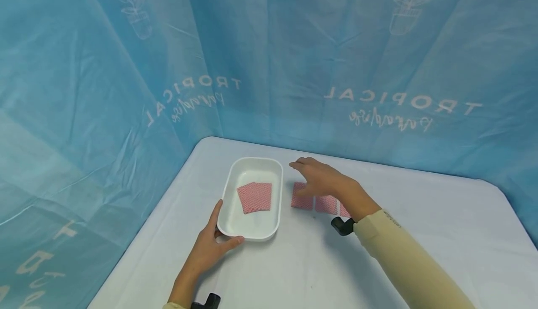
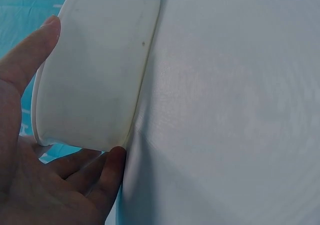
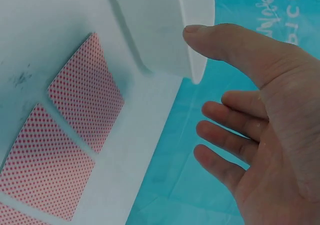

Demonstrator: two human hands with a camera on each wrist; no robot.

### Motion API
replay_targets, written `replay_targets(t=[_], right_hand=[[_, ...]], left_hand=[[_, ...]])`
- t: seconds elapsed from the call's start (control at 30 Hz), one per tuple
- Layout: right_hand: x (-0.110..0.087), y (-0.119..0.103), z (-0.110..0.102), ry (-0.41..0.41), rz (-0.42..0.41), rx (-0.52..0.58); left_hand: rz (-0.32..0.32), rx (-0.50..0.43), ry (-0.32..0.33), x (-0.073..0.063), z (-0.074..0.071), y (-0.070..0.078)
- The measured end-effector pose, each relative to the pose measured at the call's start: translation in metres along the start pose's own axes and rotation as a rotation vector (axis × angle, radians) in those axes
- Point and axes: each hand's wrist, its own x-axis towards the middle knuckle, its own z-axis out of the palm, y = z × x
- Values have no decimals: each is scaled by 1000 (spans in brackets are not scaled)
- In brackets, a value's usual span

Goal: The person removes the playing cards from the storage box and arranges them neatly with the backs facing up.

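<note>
A white rectangular tray (image 1: 248, 228) stands on the table, with overlapping red-and-white patterned playing cards (image 1: 257, 198) lying face down inside. My left hand (image 1: 208, 246) grips its near left corner; the thumb lies at the near rim and the fingers along the left side, as the left wrist view (image 2: 55, 185) of the tray wall (image 2: 95, 70) also shows. Right of the tray, three face-down cards (image 3: 87, 92) lie in a row. Over the nearest of them hovers my right hand (image 1: 319, 178), holding nothing, its fingers spread and slightly bent and its thumb apart.
A white cloth covers the table (image 1: 273, 276). Blue printed curtains (image 1: 294, 66) hang close behind its far edge and along its left side. A black wrist camera mount (image 1: 342, 226) sits under the right wrist.
</note>
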Motion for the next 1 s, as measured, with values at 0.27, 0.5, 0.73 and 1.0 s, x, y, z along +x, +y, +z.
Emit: replay_targets(t=[0.27, 0.5, 0.73, 1.0], right_hand=[[11, -11, 0, 51, -5, 11], [20, -27, 4, 19, -12, -32], [22, -37, 10, 18, -34, -53], [33, -50, 17, 12, -63, -68]], left_hand=[[13, 4, -11, 2, 1, 2], [16, 29, 2, 1, -1, 0], [3, 36, 2, 0, 0, -1], [9, 31, -1, -2, 0, 1]])
